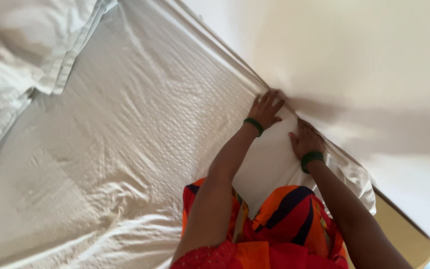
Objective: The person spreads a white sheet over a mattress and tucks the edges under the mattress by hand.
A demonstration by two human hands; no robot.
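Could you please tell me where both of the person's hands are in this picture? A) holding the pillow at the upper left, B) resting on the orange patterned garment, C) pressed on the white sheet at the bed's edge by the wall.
C: the left hand and right hand both press the white fabric sheet where the bed meets the cream wall.

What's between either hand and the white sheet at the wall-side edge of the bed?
Nothing visible. The left hand and right hand both rest directly on the white sheet along the mattress edge by the wall.

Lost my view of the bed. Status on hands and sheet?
Left hand and right hand both pressed on white sheet at the bed's wall-side edge. Grip unclear. Pillows far off, nothing blocking.
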